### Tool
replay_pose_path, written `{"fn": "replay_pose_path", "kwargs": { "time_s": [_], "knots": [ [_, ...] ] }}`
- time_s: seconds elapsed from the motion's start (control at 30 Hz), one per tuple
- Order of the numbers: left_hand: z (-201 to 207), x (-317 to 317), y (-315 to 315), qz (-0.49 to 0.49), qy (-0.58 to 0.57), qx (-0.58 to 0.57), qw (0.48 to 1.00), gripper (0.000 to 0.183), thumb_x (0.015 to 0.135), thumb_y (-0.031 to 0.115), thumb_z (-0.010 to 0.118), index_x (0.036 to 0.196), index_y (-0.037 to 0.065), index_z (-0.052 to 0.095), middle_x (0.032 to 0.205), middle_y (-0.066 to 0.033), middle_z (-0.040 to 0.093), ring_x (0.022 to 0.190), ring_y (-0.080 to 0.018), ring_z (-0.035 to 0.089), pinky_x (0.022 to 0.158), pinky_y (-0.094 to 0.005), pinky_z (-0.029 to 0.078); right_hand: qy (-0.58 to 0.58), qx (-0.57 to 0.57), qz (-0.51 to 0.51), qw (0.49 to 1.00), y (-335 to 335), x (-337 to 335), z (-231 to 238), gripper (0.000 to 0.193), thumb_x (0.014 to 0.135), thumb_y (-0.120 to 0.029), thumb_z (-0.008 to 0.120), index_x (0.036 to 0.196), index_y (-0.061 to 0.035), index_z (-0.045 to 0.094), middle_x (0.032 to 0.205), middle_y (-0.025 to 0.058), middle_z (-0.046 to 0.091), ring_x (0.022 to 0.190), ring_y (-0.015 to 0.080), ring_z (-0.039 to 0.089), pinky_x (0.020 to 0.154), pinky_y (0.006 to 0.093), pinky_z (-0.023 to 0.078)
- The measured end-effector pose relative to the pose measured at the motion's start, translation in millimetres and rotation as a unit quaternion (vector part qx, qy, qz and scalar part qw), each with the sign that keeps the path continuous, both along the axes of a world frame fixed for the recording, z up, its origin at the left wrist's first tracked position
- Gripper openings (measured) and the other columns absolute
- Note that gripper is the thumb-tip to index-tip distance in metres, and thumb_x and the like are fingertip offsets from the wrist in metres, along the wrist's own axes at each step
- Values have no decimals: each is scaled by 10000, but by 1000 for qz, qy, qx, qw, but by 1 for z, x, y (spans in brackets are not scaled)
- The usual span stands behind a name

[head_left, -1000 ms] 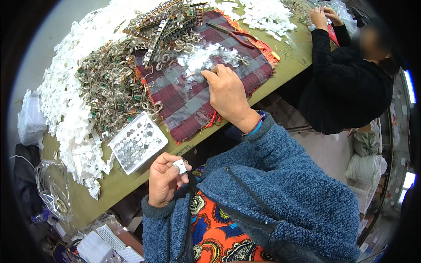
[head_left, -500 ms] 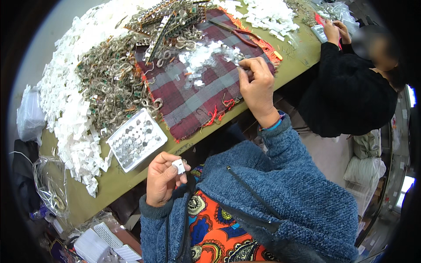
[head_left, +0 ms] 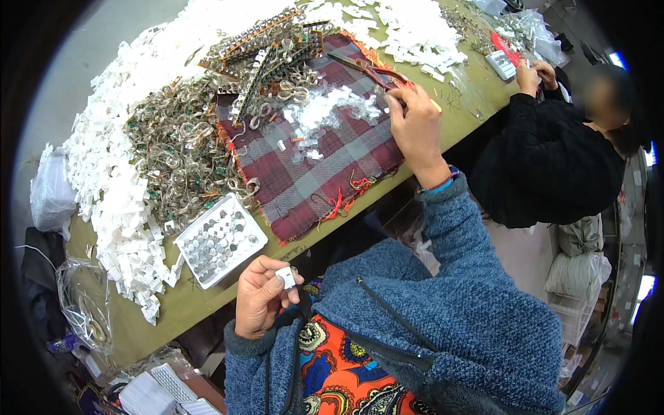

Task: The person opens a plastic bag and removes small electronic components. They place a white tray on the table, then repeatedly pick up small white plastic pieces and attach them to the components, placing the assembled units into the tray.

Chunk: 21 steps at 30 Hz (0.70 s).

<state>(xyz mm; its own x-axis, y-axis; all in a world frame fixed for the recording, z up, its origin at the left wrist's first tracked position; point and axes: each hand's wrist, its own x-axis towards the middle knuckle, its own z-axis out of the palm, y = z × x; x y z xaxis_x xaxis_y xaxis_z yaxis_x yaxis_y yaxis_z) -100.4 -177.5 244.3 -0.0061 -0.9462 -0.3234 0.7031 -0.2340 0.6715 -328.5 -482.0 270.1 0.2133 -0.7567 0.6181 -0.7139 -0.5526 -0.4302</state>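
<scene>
Between the thumb and fingers of my left hand (head_left: 259,294) is a small white square plastic piece (head_left: 285,278) with a dark slot. My right hand (head_left: 418,128) is over the far right edge of a dark red and grey checked cloth (head_left: 297,197), its fingers curled at the red handles of pliers (head_left: 377,72). The long dark jaws lie on the cloth, pointing to the far left. Small clear and white bits (head_left: 325,111) are heaped on the cloth, left of my right hand. A white tray (head_left: 259,242) of round silvery parts sits just beyond my left hand.
A tangle of cables with small green parts (head_left: 176,152) and dark strips (head_left: 259,76) lies left of the cloth. White plastic pieces (head_left: 104,173) are piled along the table's left. At the right, a co-worker in black (head_left: 553,159) handles something beside another white tray (head_left: 499,66).
My right hand has moved from the heap of clear bits to the handles of the pliers. My left hand still holds the white piece. The whole view has shifted slightly.
</scene>
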Motion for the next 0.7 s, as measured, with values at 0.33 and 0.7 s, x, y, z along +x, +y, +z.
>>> {"fn": "replay_pose_path", "kwargs": {
  "time_s": [0.33, 0.7],
  "knots": [
    [-2, 1, 0, -2, 13, -10, 1000, 270, 934, 119, 681, 1139, -14, 566, 984, -218, 709, 693, -213, 701, 528, -236, 525, 15, 41, 46, 998, -9, 6, -6, 174, 897, -86, 623, 1044, -4, 668, 920, 165, 662, 874, 355, 656, 785, 427, 527],
    [-3, 0, 0, -4, 21, -22, 1000, 234, 947, 84, 649, 1142, -14, 565, 996, -215, 707, 712, -202, 700, 542, -228, 530, -20, 75, 198, 977, 52, 44, -19, 339, 838, 123, 508, 1125, 17, 653, 1131, 194, 617, 1020, 357, 617, 900, 396, 504]
  ]
}}
